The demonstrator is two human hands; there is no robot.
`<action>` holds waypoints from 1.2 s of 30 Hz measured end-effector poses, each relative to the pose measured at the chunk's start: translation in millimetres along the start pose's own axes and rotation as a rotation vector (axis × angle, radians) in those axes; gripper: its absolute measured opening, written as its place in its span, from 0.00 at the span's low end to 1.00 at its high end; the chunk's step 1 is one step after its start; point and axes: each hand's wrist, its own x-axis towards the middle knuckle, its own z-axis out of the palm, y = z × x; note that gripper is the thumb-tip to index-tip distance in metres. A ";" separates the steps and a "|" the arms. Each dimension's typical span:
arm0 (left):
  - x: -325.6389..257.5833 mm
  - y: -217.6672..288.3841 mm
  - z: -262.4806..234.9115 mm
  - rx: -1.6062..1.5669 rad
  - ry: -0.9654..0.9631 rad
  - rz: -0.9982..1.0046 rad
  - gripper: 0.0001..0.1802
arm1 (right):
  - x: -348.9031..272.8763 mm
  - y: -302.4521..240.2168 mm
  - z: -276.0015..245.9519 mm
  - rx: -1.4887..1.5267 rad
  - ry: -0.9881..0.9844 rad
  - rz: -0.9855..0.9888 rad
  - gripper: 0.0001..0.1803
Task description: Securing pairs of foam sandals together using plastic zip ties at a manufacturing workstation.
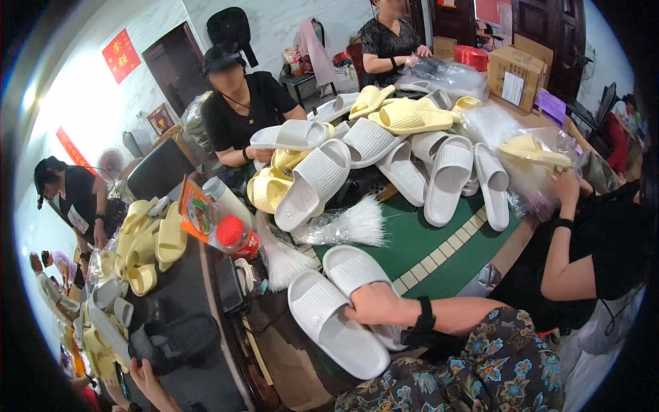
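My right hand (375, 303), with a black band at its wrist, reaches in from the right. Its fingers are closed on a pair of light grey ribbed slide sandals (357, 347) near the table's front edge; the fingertips are hidden inside the footbeds. One slide lies tilted toward me, its mate (353, 264) partly behind it. No part of my left hand shows for certain. Bundles of clear plastic strips (350, 225) lie just beyond the pair. A heap of grey slides (449, 178) and yellow slides (415, 115) covers the table's far half.
A red-lidded jar (235, 235) and an orange packet (198, 209) stand left of the strips. Yellow slides (141, 240) pile up on a dark table at left. Co-workers sit around; one at right holds a bagged yellow slide (532, 151). A cardboard box (515, 79) stands behind.
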 end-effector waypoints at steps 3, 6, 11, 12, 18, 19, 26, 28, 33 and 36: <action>-10.0 -2.7 -40.4 -0.479 -0.379 0.107 0.25 | -10.4 26.8 -22.8 0.060 0.209 0.038 0.23; -80.8 75.1 -24.7 -0.265 -0.307 0.107 0.17 | -14.9 43.8 -69.9 0.042 0.428 0.102 0.20; -110.6 102.7 0.8 -0.346 -0.594 0.190 0.37 | -23.1 109.0 -166.6 -0.096 0.649 0.403 0.20; -113.1 109.6 12.2 -0.372 -0.692 0.197 0.38 | -31.8 127.5 -181.4 -0.168 0.728 0.444 0.22; -150.7 123.1 65.0 -0.443 -1.033 0.058 0.40 | -44.8 160.8 -146.5 -0.300 0.975 0.372 0.22; -153.6 118.2 75.5 -0.434 -1.074 0.068 0.39 | -47.0 154.5 -140.0 -0.243 1.019 0.323 0.19; -163.8 62.2 161.9 0.109 -1.199 0.432 0.27 | -49.6 105.3 -79.5 0.455 0.593 0.072 0.17; -167.9 40.8 174.6 0.130 -1.156 0.523 0.31 | -46.3 107.8 -64.1 0.427 0.485 0.043 0.20; -194.5 -6.7 180.8 0.263 -1.118 0.670 0.45 | -38.7 80.3 -34.4 0.636 0.367 0.111 0.39; -212.9 -14.0 176.3 0.280 -1.157 0.637 0.42 | -35.0 75.4 -13.3 0.249 0.370 -0.093 0.48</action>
